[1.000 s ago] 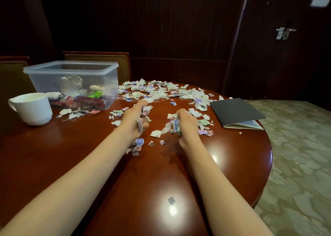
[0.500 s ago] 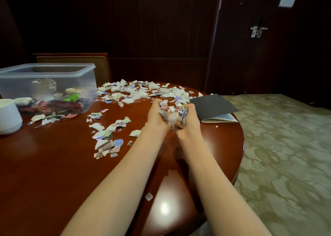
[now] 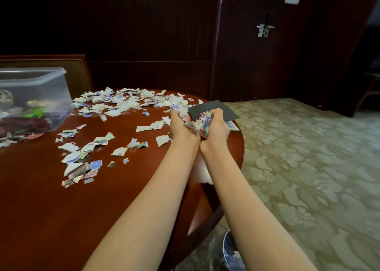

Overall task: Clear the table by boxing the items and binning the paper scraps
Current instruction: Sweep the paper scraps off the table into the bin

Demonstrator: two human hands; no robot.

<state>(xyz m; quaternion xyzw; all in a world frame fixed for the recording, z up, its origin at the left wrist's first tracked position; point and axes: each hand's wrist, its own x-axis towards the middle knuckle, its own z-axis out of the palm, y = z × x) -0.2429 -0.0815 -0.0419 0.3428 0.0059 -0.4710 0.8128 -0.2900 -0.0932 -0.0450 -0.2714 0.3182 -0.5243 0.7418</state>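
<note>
Now grips a wad of paper scraps between both palms just right of the frame's centre, with the heels of the hands touching. Curls the left hand round the wad's left side and the right hand round its right, fingers bent inward and torn edges poking out on top. Differs from a second ago, when raking two separate little heaps on the wood with hands apart; half a second ago brought them together. Seems to hold the gathered load clear of the round wooden table, near its right edge and in front of the black notebook. Has swung the view rightward too: shifts the clear plastic box to the left edge of the frame, loses the white cup from sight, and brings in a lined waste bin at the bottom edge, partly hidden by the right forearm. Means, as a judgement, one handful ready for binning, needing only a move down and back to the bin. Leaves plenty undone: loose scraps across the upper-middle tabletop, another patch at left-centre, and the notebook unboxed. Calls for tight palms, since small bits could slip out below.
</note>
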